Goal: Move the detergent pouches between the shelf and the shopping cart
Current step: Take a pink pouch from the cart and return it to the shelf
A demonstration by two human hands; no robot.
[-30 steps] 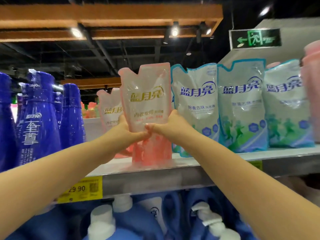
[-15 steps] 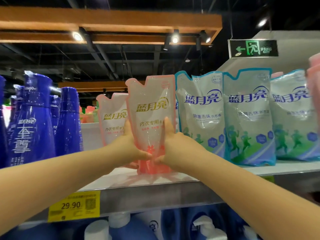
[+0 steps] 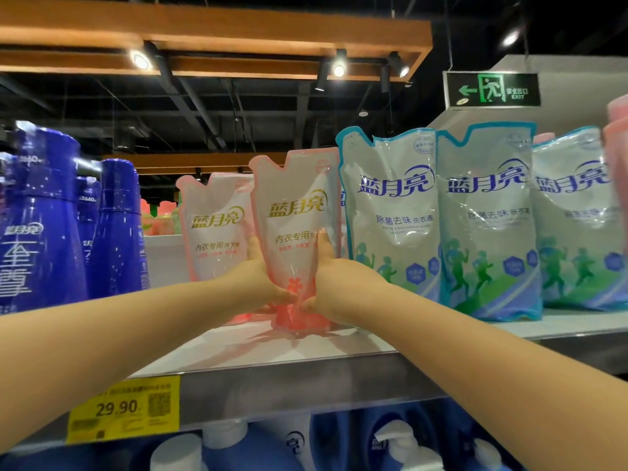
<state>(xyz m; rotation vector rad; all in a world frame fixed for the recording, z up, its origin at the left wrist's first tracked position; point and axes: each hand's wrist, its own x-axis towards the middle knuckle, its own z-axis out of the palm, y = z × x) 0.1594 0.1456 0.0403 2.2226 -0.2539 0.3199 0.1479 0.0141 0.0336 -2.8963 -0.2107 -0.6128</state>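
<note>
Head view had both forearms reaching up and away over the front lip of the shelf (image 3: 306, 379), where a yellow price tag (image 3: 124, 407) sat below the left arm and white-capped bottles (image 3: 231, 447) stood on the level underneath. Beyond the lip, the left hand (image 3: 261, 283) and right hand (image 3: 336, 287) clasped the lower half of a pink pouch (image 3: 295, 212) from either side, thumbs almost meeting across its front near the base. The pouch stood upright between them, its bottom apparently resting on the shelf board. Just left of the left hand stood a second pink pouch (image 3: 214, 226); just right of the right hand ran a row of blue-green pouches (image 3: 390, 205). Further left were tall blue bottles (image 3: 44, 215), and far beyond hung a green exit sign (image 3: 492, 90). No cart was visible.

This looked like the placing step. Next would be steadying the soft pouch so it stood alone, then letting go without tipping it into its neighbours.

Compared with a second earlier, the pouch sat lower and deeper, its top now below the blue-green tops, and the hands had slid down toward its base
</note>
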